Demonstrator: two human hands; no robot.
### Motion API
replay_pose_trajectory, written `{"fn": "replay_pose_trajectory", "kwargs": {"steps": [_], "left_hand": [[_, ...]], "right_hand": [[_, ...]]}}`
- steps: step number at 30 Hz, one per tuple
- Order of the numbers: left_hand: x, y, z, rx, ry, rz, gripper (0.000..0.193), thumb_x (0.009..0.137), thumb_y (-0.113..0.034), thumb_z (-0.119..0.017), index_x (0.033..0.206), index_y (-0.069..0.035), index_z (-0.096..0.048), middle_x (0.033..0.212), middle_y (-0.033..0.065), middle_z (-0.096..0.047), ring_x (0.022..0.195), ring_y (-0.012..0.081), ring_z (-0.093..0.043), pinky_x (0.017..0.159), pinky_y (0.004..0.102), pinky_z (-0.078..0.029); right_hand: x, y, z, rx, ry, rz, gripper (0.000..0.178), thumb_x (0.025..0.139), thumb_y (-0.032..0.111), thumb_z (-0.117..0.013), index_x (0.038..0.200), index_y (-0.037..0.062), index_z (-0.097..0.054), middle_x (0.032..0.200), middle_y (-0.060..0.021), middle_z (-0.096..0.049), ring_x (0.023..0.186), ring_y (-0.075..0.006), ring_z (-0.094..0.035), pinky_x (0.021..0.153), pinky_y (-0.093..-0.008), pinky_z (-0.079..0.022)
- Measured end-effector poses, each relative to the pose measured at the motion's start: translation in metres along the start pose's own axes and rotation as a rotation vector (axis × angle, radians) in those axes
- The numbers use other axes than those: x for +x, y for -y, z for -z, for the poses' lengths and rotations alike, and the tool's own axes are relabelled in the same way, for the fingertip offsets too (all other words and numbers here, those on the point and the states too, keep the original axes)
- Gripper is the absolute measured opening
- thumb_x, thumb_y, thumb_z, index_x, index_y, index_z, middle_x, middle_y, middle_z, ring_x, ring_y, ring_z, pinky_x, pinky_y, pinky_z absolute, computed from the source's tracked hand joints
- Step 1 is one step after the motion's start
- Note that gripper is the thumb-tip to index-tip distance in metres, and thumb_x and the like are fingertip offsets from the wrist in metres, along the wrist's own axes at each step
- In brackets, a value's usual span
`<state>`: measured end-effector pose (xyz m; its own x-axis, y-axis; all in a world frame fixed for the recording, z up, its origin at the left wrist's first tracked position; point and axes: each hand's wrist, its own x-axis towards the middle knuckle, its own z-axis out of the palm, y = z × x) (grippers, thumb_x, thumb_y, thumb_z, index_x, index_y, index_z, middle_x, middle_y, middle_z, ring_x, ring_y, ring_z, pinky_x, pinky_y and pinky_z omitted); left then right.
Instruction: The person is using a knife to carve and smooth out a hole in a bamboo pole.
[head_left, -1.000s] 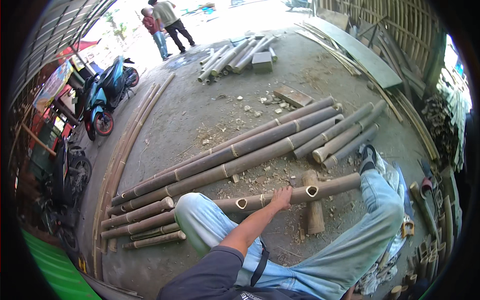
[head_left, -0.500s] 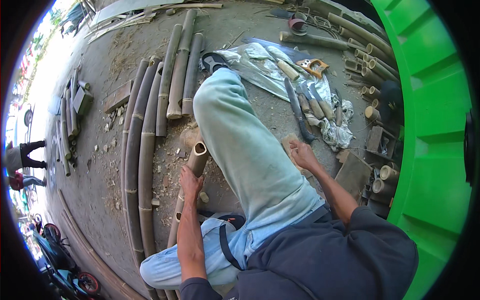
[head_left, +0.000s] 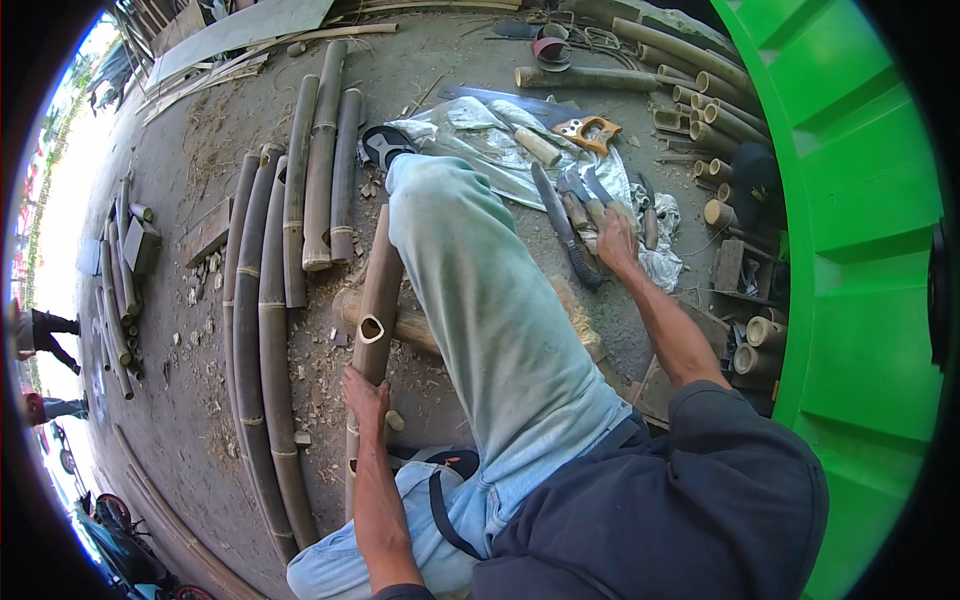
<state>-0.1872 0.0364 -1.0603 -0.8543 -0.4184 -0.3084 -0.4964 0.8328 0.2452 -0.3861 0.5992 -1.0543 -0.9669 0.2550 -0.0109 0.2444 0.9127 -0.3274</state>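
Note:
My left hand (head_left: 366,393) is wrapped round a bamboo pole (head_left: 380,285) to the left of my raised leg. A hole with a pale rim is cut in the pole's upper side, just beyond my fingers. The pole lies across a thick round piece of wood (head_left: 412,328) on the ground. Out to the right, my right hand (head_left: 617,245) closes on the handle of a knife (head_left: 597,190), whose blade points away from me. Beside it lie a second knife (head_left: 574,205), a long dark-handled blade (head_left: 553,205) and another knife (head_left: 650,215).
A saw (head_left: 590,130) with an orange handle and a wooden stick (head_left: 537,146) lie on a silvery sheet (head_left: 460,125). Several bamboo poles (head_left: 275,330) stretch along my left. Cut bamboo pieces (head_left: 720,120) are stacked by a green wall (head_left: 860,300).
My right hand has reached forward from beside my leg to the knives and closed on one. The left hand keeps its grip; more of the pole's far end now shows beside my knee.

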Motion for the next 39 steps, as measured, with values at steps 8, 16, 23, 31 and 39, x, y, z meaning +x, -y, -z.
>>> {"fn": "replay_pose_trajectory", "kwargs": {"steps": [8,16,23,31,39], "left_hand": [[0.0,-0.018,-0.003,0.039,0.006,0.047,0.087,0.073,-0.024,-0.093,0.14,-0.001,-0.041,0.135,0.0236,-0.055,0.126,0.0456,-0.055,0.105,0.057,-0.044],[0.0,-0.023,-0.002,0.129,0.034,0.15,0.089,0.073,-0.027,-0.094,0.139,0.0,-0.04,0.137,0.0248,-0.054,0.132,0.0435,-0.053,0.109,0.0562,-0.041],[-0.004,-0.031,0.007,0.209,-0.006,0.175,0.087,0.074,-0.026,-0.094,0.138,-0.001,-0.04,0.137,0.0221,-0.055,0.133,0.0411,-0.053,0.11,0.0549,-0.042],[-0.006,-0.036,0.013,0.131,0.026,0.217,0.082,0.074,-0.025,-0.093,0.133,-0.002,-0.042,0.136,0.022,-0.055,0.131,0.0417,-0.054,0.108,0.0567,-0.043],[-0.006,-0.031,0.008,0.164,0.023,0.226,0.079,0.076,-0.027,-0.091,0.134,-0.002,-0.044,0.132,0.0182,-0.057,0.128,0.0388,-0.056,0.108,0.0577,-0.042]], "right_hand": [[0.046,-0.04,-0.007,-0.197,0.128,0.111,0.046,0.088,0.012,-0.066,0.131,0.0028,-0.054,0.125,-0.0246,-0.057,0.121,-0.0448,-0.056,0.102,-0.0539,-0.047],[0.067,-0.034,-0.008,-0.086,0.188,0.173,0.055,0.095,0.025,-0.063,0.144,0.0045,-0.05,0.125,-0.0236,-0.062,0.12,-0.0407,-0.06,0.097,-0.0497,-0.051],[0.121,-0.06,0.006,0.295,0.377,0.224,0.059,0.095,0.028,-0.065,0.146,0.0034,-0.048,0.124,-0.0248,-0.064,0.118,-0.0401,-0.063,0.096,-0.0477,-0.052],[0.176,0.013,0.089,0.426,0.036,0.28,0.071,0.095,0.028,-0.071,0.154,0.0004,-0.041,0.098,-0.0217,-0.072,0.093,-0.0326,-0.073,0.085,-0.0436,-0.055],[0.159,0.195,0.214,0.403,-0.054,0.408,0.052,0.103,0.027,-0.064,0.145,-0.0008,-0.048,0.075,-0.008,-0.066,0.064,-0.0148,-0.062,0.065,-0.033,-0.053]]}}
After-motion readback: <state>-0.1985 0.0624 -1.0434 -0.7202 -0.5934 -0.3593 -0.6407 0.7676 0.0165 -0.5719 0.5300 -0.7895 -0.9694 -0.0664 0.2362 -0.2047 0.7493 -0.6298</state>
